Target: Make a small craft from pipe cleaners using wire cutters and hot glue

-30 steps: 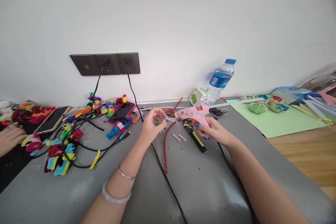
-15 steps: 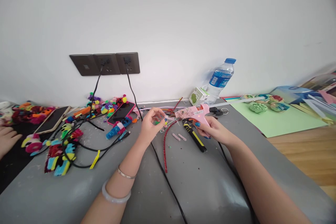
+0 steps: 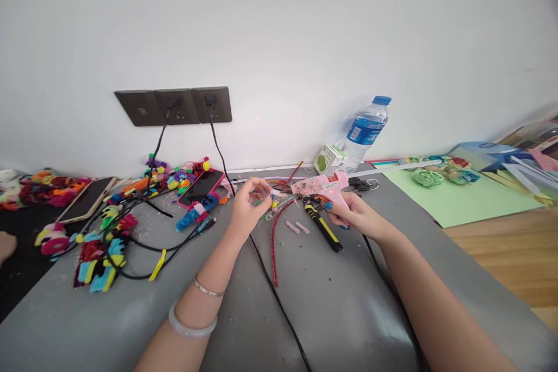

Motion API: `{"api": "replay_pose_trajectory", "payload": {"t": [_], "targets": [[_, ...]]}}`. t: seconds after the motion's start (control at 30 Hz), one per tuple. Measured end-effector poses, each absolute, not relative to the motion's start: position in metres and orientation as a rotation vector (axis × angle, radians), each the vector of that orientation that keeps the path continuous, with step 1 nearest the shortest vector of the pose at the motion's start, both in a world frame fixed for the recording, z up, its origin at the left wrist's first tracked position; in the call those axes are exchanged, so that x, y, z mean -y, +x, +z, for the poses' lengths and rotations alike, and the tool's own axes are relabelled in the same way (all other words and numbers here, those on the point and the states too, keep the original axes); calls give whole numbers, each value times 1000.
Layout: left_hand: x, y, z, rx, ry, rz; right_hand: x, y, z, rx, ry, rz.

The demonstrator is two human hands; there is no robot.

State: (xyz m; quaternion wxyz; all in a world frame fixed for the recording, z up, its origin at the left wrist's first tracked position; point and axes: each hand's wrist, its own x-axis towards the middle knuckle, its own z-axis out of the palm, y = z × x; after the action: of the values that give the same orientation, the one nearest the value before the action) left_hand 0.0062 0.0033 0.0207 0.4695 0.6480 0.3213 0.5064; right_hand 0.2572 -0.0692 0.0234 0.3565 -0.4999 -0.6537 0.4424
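My right hand (image 3: 351, 215) grips a pink glue gun (image 3: 325, 187), whose nozzle points left. My left hand (image 3: 246, 207) is closed in a pinch on a small multicoloured craft piece (image 3: 271, 202), held just off the nozzle above the grey table (image 3: 331, 302). A red pipe cleaner (image 3: 274, 244) lies on the table under my hands. Two short pink glue stick pieces (image 3: 297, 226) and a black and yellow utility knife (image 3: 323, 224) lie beside it.
A black cord (image 3: 279, 308) runs from the wall sockets (image 3: 174, 106) toward me. Colourful craft pieces (image 3: 102, 250), a phone in a red case (image 3: 201, 184) and another phone (image 3: 87, 199) lie left. A water bottle (image 3: 365, 131), small carton (image 3: 329, 160) and green paper (image 3: 453, 200) sit right. Another person's hand (image 3: 5, 244) shows at far left.
The other person's hand at the far left has drawn back toward the frame edge. My left hand has shifted its pinch slightly on the small piece; the glue gun stays where it was.
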Motion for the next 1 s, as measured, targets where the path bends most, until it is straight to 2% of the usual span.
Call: {"api": "replay_pose_trajectory", "payload": {"t": [1.0], "targets": [[-10, 3, 12, -773, 1546, 1322, 71, 259, 28, 1572, -1385, 1070]]}}
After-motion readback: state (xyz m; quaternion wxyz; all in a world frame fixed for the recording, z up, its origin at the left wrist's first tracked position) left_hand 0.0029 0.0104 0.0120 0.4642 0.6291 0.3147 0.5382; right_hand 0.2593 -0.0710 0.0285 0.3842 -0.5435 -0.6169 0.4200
